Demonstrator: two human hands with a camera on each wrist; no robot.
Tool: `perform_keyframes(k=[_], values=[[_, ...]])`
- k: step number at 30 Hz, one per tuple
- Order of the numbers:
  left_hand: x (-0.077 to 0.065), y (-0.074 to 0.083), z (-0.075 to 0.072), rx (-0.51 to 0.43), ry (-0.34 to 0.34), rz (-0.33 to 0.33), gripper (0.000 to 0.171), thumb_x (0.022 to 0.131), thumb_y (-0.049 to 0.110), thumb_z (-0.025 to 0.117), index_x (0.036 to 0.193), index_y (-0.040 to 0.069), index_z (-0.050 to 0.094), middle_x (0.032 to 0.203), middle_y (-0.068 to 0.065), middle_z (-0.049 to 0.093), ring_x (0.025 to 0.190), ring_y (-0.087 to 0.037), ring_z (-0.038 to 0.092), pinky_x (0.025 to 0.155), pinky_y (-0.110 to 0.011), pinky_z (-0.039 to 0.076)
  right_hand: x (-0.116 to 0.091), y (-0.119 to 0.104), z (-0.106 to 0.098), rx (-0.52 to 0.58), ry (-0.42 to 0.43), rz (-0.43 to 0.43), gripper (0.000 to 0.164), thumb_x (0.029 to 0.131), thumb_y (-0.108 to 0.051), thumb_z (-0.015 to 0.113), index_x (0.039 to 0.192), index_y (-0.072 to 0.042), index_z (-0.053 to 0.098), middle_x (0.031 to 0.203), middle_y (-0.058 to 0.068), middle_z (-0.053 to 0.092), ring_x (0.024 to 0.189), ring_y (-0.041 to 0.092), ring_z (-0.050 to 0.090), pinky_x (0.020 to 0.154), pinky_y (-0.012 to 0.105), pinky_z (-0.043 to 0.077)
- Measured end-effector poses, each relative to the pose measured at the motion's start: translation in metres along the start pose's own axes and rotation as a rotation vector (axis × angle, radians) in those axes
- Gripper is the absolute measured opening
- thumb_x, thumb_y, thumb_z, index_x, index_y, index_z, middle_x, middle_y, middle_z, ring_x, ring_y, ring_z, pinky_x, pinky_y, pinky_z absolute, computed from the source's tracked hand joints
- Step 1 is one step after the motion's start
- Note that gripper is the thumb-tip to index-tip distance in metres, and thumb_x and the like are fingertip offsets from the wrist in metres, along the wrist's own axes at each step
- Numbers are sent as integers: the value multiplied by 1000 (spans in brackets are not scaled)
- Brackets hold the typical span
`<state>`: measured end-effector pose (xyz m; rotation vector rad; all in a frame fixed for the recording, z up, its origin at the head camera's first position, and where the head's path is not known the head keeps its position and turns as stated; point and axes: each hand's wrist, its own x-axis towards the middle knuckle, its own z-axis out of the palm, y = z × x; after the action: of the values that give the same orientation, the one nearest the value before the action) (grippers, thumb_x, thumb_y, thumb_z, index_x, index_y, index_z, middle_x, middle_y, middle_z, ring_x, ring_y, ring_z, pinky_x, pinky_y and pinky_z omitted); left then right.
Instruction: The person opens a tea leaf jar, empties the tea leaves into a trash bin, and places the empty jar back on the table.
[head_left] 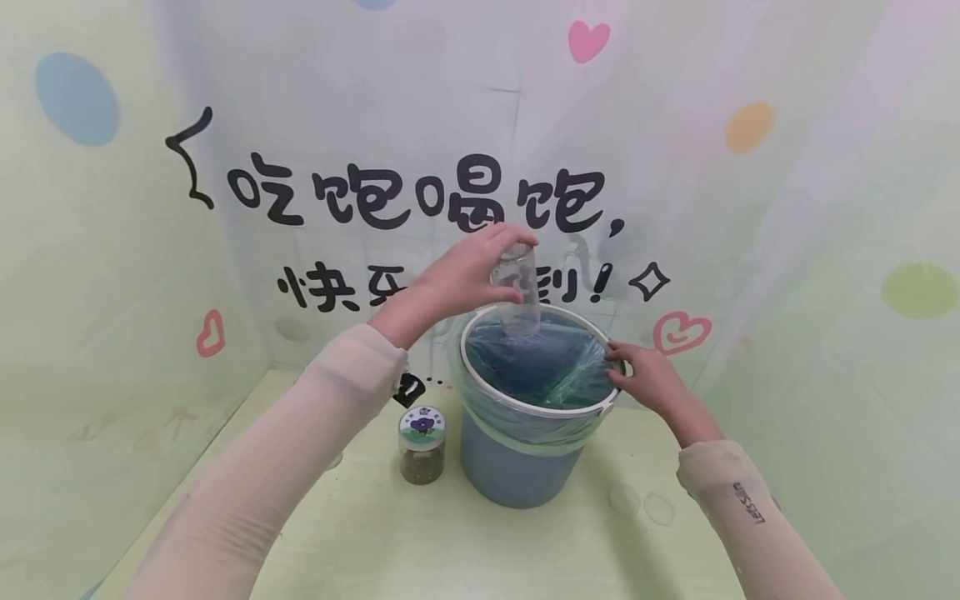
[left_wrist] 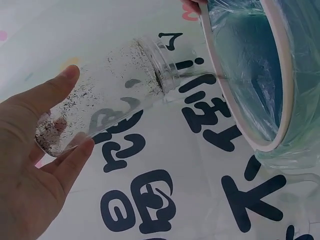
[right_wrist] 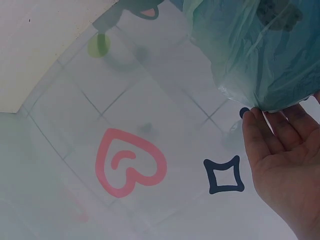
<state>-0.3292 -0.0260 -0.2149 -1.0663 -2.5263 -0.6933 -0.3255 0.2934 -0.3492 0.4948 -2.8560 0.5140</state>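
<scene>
My left hand (head_left: 461, 271) grips a clear jar (head_left: 527, 275) near its base and holds it mouth-down over a blue-grey trash bin (head_left: 510, 483). Dark specks cling inside the jar (left_wrist: 115, 80) in the left wrist view, and a thin dark streak runs from its mouth toward the bin. A translucent green bag (head_left: 525, 429) lines the bin, folded over the outside under a white rim ring (head_left: 480, 392). On the bin's right side my right hand (head_left: 648, 379) grasps the rim and bag. In the right wrist view its fingers (right_wrist: 257, 132) touch the bag from outside; the thumb is hidden.
A small jar (head_left: 422, 462) with dark contents and a flower-printed lid stands on the pale table (head_left: 375, 542), left of the bin. Two clear round pieces, one a disc (head_left: 660, 508), lie to its right. Printed fabric walls (head_left: 825, 208) enclose the back and sides.
</scene>
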Motion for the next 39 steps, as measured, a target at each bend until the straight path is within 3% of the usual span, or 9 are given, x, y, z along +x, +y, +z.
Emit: perform_keyframes(k=[14, 18, 21, 26, 39], values=[[0, 1, 2, -21, 2, 16, 70, 82, 23, 83, 142, 16, 47, 145, -2, 50, 134, -20, 50, 115, -39, 42, -1, 2, -1, -12, 10, -8, 30, 91, -11, 66, 116, 5, 70, 137, 26, 59, 119, 45, 61, 102, 59, 49], [2, -2, 2, -178, 25, -23, 71, 81, 23, 84, 142, 13, 48, 143, -3, 53, 125, -20, 55, 100, -35, 53, 0, 2, -1, -12, 14, -11, 30, 91, -11, 66, 116, 5, 70, 137, 26, 59, 119, 45, 61, 102, 58, 49], [3, -5, 2, -214, 30, -55, 72, 80, 21, 84, 142, 12, 49, 142, -4, 54, 124, -20, 55, 99, -35, 54, 0, 2, -1, -11, 16, -11, 30, 91, -11, 66, 116, 4, 70, 136, 26, 60, 118, 45, 61, 101, 58, 50], [0, -9, 4, -65, -14, -64, 71, 79, 24, 85, 140, 13, 50, 142, -4, 54, 128, -21, 53, 109, -39, 46, -1, 2, 0, -16, 15, -14, 30, 91, -11, 67, 115, 4, 70, 136, 26, 60, 117, 45, 62, 101, 58, 50], [-2, -10, 5, -66, -14, -52, 71, 78, 23, 86, 139, 12, 50, 141, -4, 55, 130, -22, 52, 111, -40, 44, -1, 3, 1, -21, 18, -10, 29, 91, -11, 67, 115, 4, 70, 137, 25, 60, 117, 45, 62, 101, 58, 50]])
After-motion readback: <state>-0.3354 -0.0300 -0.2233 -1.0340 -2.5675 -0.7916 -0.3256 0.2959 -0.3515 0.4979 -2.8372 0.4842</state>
